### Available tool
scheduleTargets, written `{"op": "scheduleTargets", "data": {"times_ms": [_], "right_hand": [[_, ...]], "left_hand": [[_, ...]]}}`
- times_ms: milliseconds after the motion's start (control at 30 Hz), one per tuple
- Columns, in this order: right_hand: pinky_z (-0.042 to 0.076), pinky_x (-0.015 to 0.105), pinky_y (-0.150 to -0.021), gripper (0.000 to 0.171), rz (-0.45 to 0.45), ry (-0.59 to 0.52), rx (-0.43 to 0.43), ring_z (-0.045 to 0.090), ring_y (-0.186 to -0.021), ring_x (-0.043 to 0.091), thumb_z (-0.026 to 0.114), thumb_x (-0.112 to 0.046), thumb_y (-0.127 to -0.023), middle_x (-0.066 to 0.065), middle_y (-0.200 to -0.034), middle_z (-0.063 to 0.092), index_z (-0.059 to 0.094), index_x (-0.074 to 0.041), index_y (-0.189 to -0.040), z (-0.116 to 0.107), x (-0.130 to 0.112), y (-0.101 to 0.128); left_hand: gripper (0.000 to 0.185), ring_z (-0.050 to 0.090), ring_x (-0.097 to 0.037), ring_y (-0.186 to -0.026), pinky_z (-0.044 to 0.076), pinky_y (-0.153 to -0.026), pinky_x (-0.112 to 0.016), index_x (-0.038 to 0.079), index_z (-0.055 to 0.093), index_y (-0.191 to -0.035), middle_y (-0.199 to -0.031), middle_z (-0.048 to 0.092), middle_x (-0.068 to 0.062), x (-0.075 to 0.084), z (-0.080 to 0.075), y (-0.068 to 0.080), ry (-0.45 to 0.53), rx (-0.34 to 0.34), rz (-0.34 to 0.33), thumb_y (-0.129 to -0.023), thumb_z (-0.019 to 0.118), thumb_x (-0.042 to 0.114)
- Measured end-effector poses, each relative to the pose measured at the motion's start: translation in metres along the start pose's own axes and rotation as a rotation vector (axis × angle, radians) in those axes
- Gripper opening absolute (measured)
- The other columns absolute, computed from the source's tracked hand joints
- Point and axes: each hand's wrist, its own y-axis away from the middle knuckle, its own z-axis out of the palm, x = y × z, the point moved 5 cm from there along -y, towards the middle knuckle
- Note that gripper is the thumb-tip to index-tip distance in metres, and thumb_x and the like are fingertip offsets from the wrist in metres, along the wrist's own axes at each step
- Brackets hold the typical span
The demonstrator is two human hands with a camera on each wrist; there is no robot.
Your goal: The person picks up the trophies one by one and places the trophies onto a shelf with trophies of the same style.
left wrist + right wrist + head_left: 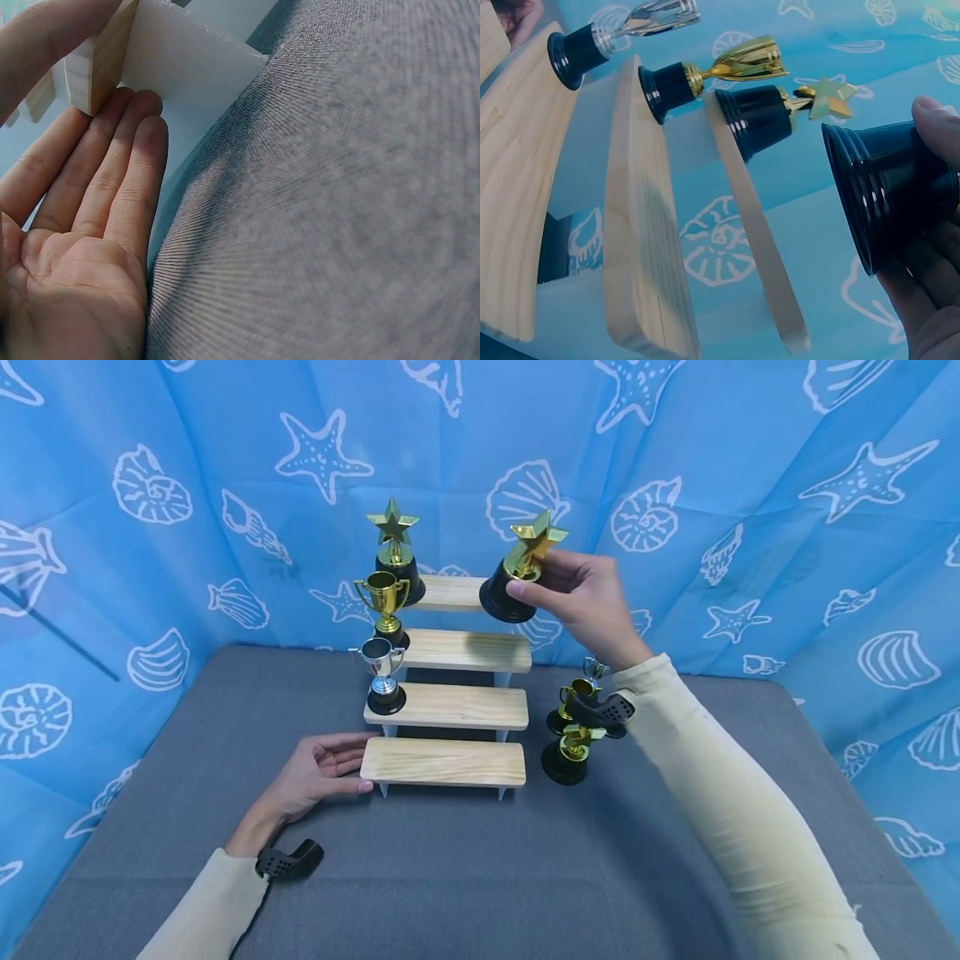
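Note:
My right hand (pixel 588 597) grips a gold star trophy (pixel 536 547) by its black base, holding it tilted beside the right end of the top step. That base (pixel 889 195) is large in the right wrist view. My left hand (pixel 311 777) rests with nearly straight fingers against the left end of the lowest wooden step (pixel 442 762); its fingers (pixel 135 180) and thumb lie at the board's end in the left wrist view. On the left ends of the upper steps stand another star trophy (pixel 393 552), a gold cup trophy (pixel 384 602) and a silver cup trophy (pixel 382 672).
Right of the stepped wooden stand, a star trophy (pixel 567 756), a gold cup trophy (pixel 581 689) and a silver cup trophy (pixel 596 668) are on the grey cloth-covered table (pixel 450 877), partly behind the right wrist camera. A blue shell-patterned curtain (pixel 450 452) hangs behind.

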Motion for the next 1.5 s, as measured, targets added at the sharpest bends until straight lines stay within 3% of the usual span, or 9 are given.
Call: {"op": "scheduleTargets", "data": {"times_ms": [233, 667, 1500], "right_hand": [[0.062, 0.033, -0.088, 0.039, 0.027, -0.016, -0.052, 0.072, -0.102, 0.023, 0.080, -0.015, -0.090, 0.012, -0.113, 0.074, 0.071, -0.004, -0.126, 0.017, 0.006, -0.010], [0.059, 0.031, -0.094, 0.047, 0.059, 0.028, -0.079, 0.071, -0.105, 0.018, 0.082, -0.021, -0.089, 0.009, -0.117, 0.074, 0.068, -0.007, -0.131, 0.039, 0.014, -0.023], [0.060, 0.028, -0.091, 0.048, 0.097, 0.063, -0.086, 0.072, -0.101, 0.017, 0.081, -0.020, -0.089, 0.010, -0.114, 0.074, 0.067, -0.005, -0.132, 0.056, 0.022, -0.035]], "left_hand": [[0.072, 0.064, -0.013, -0.118, 0.052, -0.103, -0.029, -0.020, 0.042, -0.141, -0.142, 0.046, -0.039, 0.002, 0.000, 0.000, -0.007, -0.004, 0.007, -0.079, 0.078, -0.012], [0.073, 0.064, -0.013, -0.118, 0.052, -0.103, -0.030, -0.021, 0.041, -0.141, -0.142, 0.046, -0.040, 0.002, 0.001, 0.000, -0.001, -0.006, 0.004, -0.078, 0.079, -0.013], [0.072, 0.064, -0.013, -0.119, 0.052, -0.103, -0.030, -0.020, 0.042, -0.141, -0.142, 0.046, -0.039, 0.001, 0.000, 0.000, -0.001, -0.002, 0.000, -0.079, 0.078, -0.013]]}}
